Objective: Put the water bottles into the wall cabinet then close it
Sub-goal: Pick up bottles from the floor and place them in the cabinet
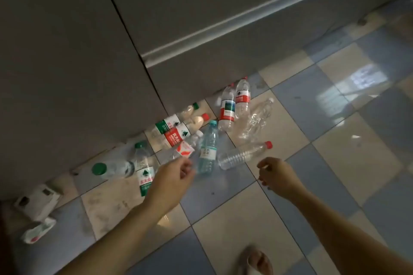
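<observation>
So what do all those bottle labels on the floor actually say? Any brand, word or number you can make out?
Nothing reads in full; the picture is dim and blurred.
Red-label bottle: white Chinese characters, too blurred to quote.
Green-label bottle: white characters, unreadable.
Green-capped bottle by the left hand: red characters, unreadable.
Teal-capped bottle: small print, unreadable.
Two red-label bottles by the cabinet: print too small.
Clear bottle with red cap: no label.

L hand (173, 177) and R hand (276, 176) outstretched, fingers loosely curled

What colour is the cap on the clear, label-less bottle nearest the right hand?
Red cap, clearest in the head view.
</observation>
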